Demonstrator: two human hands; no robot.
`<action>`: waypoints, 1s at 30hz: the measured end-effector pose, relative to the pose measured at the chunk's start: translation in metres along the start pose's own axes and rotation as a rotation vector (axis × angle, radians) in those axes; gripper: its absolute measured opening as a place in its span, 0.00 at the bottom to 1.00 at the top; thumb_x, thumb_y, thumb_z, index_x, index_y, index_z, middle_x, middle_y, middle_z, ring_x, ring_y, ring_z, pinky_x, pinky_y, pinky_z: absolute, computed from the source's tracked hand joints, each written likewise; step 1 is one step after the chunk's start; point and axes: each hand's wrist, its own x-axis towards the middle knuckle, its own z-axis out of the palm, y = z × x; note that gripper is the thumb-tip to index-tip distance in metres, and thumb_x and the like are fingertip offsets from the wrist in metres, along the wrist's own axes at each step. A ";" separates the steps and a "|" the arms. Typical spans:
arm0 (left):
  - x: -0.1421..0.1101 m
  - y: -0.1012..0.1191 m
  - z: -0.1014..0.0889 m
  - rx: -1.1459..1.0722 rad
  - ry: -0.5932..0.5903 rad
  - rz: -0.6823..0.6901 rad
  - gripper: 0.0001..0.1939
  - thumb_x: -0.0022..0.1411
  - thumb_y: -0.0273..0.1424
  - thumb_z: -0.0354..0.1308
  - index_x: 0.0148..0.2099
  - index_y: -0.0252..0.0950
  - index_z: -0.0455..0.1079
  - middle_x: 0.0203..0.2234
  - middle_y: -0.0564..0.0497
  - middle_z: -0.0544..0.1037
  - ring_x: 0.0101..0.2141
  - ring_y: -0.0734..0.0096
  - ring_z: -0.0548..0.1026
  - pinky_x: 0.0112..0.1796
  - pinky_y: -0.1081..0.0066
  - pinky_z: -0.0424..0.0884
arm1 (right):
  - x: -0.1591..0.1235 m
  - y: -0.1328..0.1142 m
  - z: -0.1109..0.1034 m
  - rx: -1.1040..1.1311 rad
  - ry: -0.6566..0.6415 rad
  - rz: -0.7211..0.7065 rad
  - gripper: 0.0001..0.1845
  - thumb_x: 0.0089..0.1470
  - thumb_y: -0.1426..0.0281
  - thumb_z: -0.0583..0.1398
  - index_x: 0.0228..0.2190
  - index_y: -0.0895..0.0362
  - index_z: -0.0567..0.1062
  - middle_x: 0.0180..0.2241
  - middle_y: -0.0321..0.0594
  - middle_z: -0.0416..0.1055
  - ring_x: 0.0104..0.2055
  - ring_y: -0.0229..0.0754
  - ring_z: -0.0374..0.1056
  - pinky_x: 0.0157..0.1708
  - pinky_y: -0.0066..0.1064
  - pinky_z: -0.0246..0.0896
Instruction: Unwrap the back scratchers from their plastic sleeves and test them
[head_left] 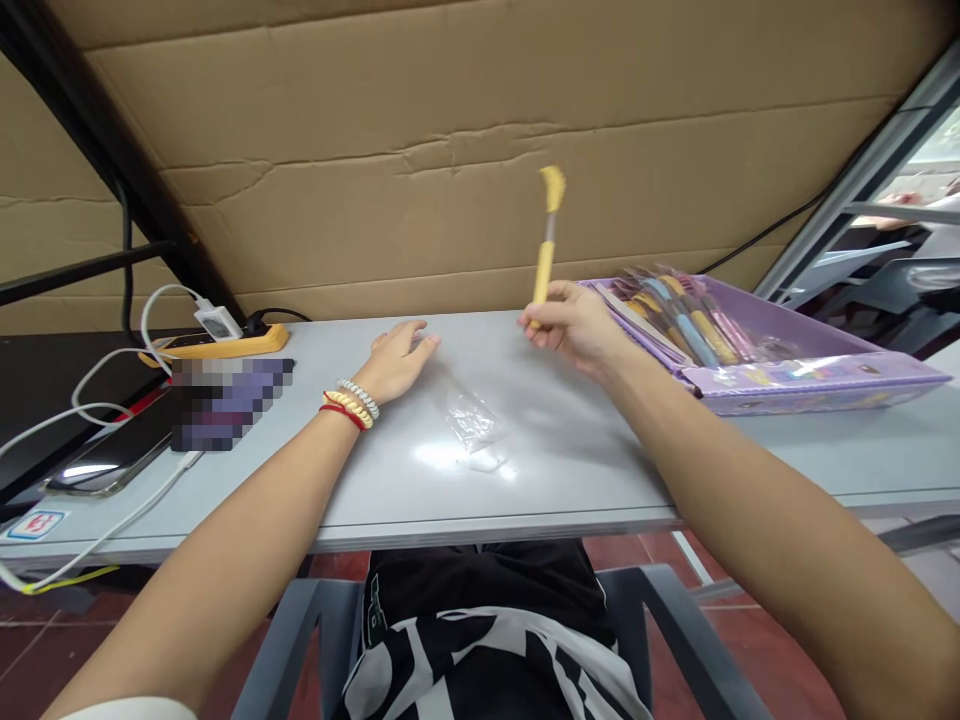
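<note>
My right hand (566,325) pinches a yellow pen (544,265) near its lower end and holds it upright above the table. A grey band sits below the pen's curved yellow top, which is slightly blurred. On the table to the left, my left hand (397,360) has its fingers stretched out and holds nothing that I can see. A clear plastic sleeve (471,415) lies flat just right of the left hand; whether they touch I cannot tell. Right of my right hand is a purple box (810,385) with several wrapped pens (686,320) in brown, blue, yellow and pink.
A phone (112,445) and a pixelated item (229,400) lie at the left of the grey table (420,500). Behind them are a yellow power strip (247,345), a white charger (219,322) and trailing white cables. A cardboard wall (375,220) closes off the back.
</note>
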 end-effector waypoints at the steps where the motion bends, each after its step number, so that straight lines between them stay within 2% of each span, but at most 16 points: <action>1: -0.002 0.003 0.000 -0.079 0.025 0.011 0.32 0.66 0.48 0.40 0.62 0.31 0.62 0.61 0.39 0.68 0.59 0.59 0.66 0.61 0.60 0.56 | -0.004 0.006 0.008 -0.001 -0.080 0.052 0.25 0.32 0.74 0.67 0.32 0.54 0.60 0.21 0.36 0.74 0.20 0.36 0.67 0.17 0.25 0.58; 6: -0.012 0.021 0.007 -0.430 0.010 0.089 0.28 0.65 0.51 0.43 0.47 0.33 0.70 0.46 0.43 0.77 0.50 0.61 0.72 0.54 0.63 0.64 | -0.025 0.024 0.039 -0.071 -0.467 0.169 0.30 0.36 0.67 0.72 0.36 0.54 0.60 0.23 0.36 0.76 0.22 0.38 0.71 0.20 0.28 0.65; 10: -0.020 0.036 0.009 -0.606 -0.031 0.086 0.22 0.63 0.49 0.48 0.34 0.34 0.68 0.31 0.48 0.75 0.37 0.66 0.72 0.44 0.66 0.68 | -0.035 0.021 0.046 -0.190 -0.591 0.169 0.29 0.38 0.62 0.72 0.35 0.54 0.61 0.22 0.33 0.74 0.22 0.36 0.69 0.20 0.26 0.63; 13: -0.023 0.042 0.007 -0.746 -0.049 0.031 0.20 0.61 0.48 0.50 0.31 0.35 0.66 0.26 0.50 0.71 0.31 0.68 0.71 0.39 0.66 0.69 | -0.036 0.018 0.043 -0.379 -0.638 0.077 0.21 0.45 0.58 0.68 0.33 0.56 0.65 0.22 0.34 0.72 0.23 0.35 0.68 0.21 0.26 0.60; 16: -0.023 0.041 0.005 -0.760 -0.062 -0.041 0.17 0.62 0.45 0.50 0.31 0.37 0.63 0.26 0.50 0.72 0.29 0.69 0.70 0.35 0.66 0.69 | -0.036 0.014 0.039 -0.684 -0.590 -0.144 0.16 0.50 0.58 0.64 0.26 0.57 0.68 0.22 0.35 0.71 0.23 0.34 0.65 0.25 0.27 0.58; 19: -0.022 0.037 0.004 -0.474 -0.015 -0.007 0.11 0.62 0.38 0.49 0.30 0.39 0.60 0.24 0.52 0.71 0.27 0.69 0.68 0.33 0.67 0.65 | -0.033 0.010 0.033 -0.848 -0.458 -0.304 0.16 0.50 0.58 0.63 0.26 0.57 0.69 0.20 0.33 0.70 0.23 0.34 0.64 0.28 0.28 0.56; 22: -0.022 0.035 0.003 -0.084 0.059 0.088 0.11 0.63 0.35 0.47 0.28 0.40 0.56 0.23 0.52 0.70 0.28 0.66 0.68 0.32 0.66 0.61 | -0.028 0.008 0.027 -0.787 -0.256 -0.332 0.19 0.51 0.54 0.62 0.32 0.56 0.68 0.18 0.31 0.68 0.22 0.34 0.62 0.29 0.29 0.55; 25: -0.024 0.034 0.003 0.087 0.049 0.103 0.16 0.66 0.42 0.45 0.27 0.41 0.55 0.22 0.51 0.70 0.26 0.63 0.68 0.30 0.66 0.59 | -0.021 0.009 0.022 -0.602 -0.082 -0.296 0.25 0.50 0.50 0.62 0.39 0.55 0.65 0.20 0.30 0.68 0.21 0.34 0.61 0.26 0.29 0.55; 28: -0.025 0.033 0.002 0.118 0.003 0.116 0.22 0.67 0.49 0.41 0.27 0.41 0.58 0.23 0.50 0.71 0.25 0.63 0.69 0.29 0.66 0.59 | -0.016 0.010 0.020 -0.409 -0.042 -0.258 0.31 0.44 0.49 0.66 0.41 0.54 0.63 0.23 0.30 0.69 0.21 0.33 0.61 0.21 0.27 0.54; 30: -0.025 0.031 0.001 0.148 -0.007 0.144 0.22 0.69 0.47 0.40 0.29 0.40 0.61 0.24 0.50 0.73 0.26 0.63 0.70 0.29 0.66 0.59 | -0.014 0.010 0.020 -0.356 -0.080 -0.255 0.31 0.39 0.49 0.69 0.36 0.54 0.64 0.25 0.31 0.69 0.21 0.32 0.61 0.19 0.26 0.54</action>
